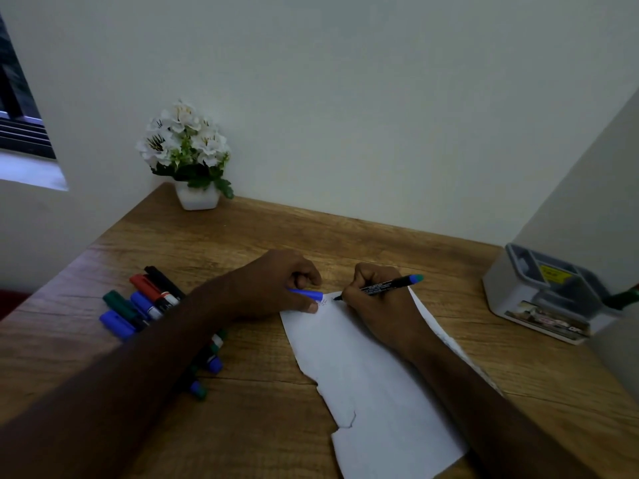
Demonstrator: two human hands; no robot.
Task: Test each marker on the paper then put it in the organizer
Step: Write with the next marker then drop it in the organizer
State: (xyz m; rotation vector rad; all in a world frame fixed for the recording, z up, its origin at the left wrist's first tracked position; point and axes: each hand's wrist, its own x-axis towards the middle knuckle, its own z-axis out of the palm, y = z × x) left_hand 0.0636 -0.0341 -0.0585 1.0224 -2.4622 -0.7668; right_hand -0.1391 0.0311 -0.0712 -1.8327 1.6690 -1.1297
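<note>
Right now your right hand (pixel 375 302) is curled around a black marker (pixel 383 287), its dark tip touching the far end of the white paper (pixel 366 385) and its blue-green back end pointing off to the right. A few small scribbles show on the sheet just left of the tip. Your left hand (pixel 280 288) rests on the far left corner of that paper, fingers folded around a blue cap (pixel 306 294), with one fingertip pressing the sheet's edge. The paper lies on the wooden desk (pixel 262 236) between your forearms, and its near left edge is torn and ragged.

To the left, partly under your left forearm, lies a loose bunch of markers (pixel 145 302) with green, blue, red and black caps; more of them peek out on the near side of the arm. Well apart on the right, against the side wall, stands the grey organizer (pixel 539 292), and a green marker (pixel 624 297) sticks out of it at the picture's edge. At the far left of the desk sits a white pot of white flowers (pixel 188 153).
</note>
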